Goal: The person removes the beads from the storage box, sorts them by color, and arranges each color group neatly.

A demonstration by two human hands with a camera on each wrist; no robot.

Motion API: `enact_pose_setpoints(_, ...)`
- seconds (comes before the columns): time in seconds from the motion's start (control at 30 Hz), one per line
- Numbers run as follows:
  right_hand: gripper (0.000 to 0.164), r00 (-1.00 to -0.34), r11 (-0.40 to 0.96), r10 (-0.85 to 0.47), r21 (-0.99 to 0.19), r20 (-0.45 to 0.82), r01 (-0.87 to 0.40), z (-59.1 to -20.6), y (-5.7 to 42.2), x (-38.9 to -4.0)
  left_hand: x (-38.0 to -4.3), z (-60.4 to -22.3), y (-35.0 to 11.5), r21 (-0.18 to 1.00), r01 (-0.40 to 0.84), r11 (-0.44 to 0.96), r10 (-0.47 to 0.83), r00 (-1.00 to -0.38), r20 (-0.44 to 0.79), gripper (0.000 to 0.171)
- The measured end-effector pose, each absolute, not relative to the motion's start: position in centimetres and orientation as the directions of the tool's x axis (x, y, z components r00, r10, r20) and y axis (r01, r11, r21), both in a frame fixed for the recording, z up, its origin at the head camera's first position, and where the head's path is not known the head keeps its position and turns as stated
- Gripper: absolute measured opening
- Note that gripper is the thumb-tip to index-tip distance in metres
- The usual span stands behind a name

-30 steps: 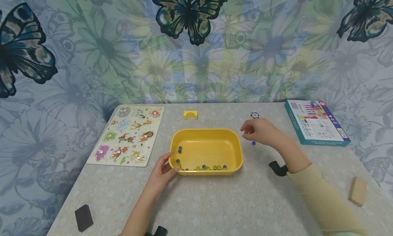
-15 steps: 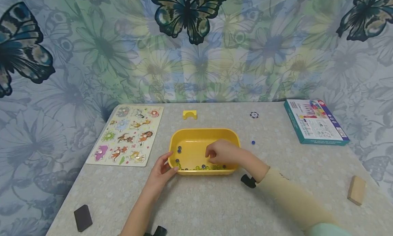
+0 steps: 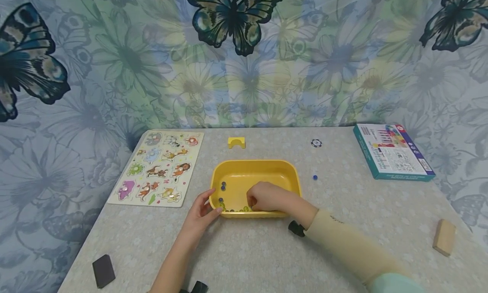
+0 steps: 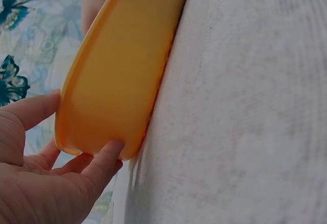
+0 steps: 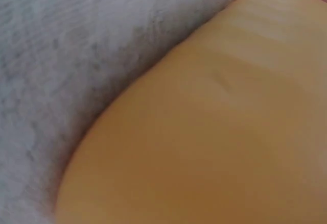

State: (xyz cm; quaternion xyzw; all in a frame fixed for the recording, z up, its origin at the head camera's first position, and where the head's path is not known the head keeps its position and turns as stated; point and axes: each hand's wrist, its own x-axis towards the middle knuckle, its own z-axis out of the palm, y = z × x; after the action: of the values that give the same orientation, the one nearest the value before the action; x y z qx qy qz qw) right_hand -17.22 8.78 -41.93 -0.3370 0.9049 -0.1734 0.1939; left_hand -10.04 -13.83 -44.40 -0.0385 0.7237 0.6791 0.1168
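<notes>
Head view shows both hands busy at a yellow tray (image 3: 263,174) sitting mid-table (image 3: 248,255); the left hand (image 3: 201,209) has its grip on the near left corner, thumb and fingers on the plastic; left wrist cam backs that up, with fingers touching the rim and the outer wall. Right hand (image 3: 268,196) is down inside the tray by the near wall, knuckles up and fingers bent; fingertips are hidden, so can't tell if that grip has anything in it; right wrist cam is mostly blurry tray wall, so no help there.

Inside the tray, yellow-green beads (image 3: 245,209) lie along the near wall left of the right hand; some blue beads (image 3: 223,188) sit near the left end; a lone blue bead (image 3: 315,177) is out on the table just right of the tray, with a small patterned disc (image 3: 316,143) behind it.

Around that: yellow arch block (image 3: 237,143) behind the tray; animal puzzle board (image 3: 156,170) on the left; teal-edged box (image 3: 394,153) far right; wooden block (image 3: 444,237) near the right edge; dark slab (image 3: 103,271) at front left.
</notes>
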Motion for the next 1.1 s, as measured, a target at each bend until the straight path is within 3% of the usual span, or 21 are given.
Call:
enact_pose_setpoints(0.4,0.004,-0.761,0.748,-0.61,-0.475,-0.219,-0.463,-39.1,11.3,-17.7,-10.3,-44.8,-13.9,0.973,-0.213,0.091,0.097,-0.97,-0.221,0.058)
enact_pose_setpoints(0.77,0.011,-0.875,0.789,-0.461,-0.517,-0.145,-0.33,-35.7,20.4,-18.7,-10.2,-44.4,-13.8,0.974,-0.207,0.09,0.107,-0.97,-0.216,0.058)
enact_pose_setpoints(1.1,0.009,-0.94,0.849,-0.305,-0.491,-0.155,-0.194,-37.5,27.3,-19.4,-10.1,-44.4,-13.7,0.972,-0.215,0.097,0.094,-0.97,-0.224,0.058)
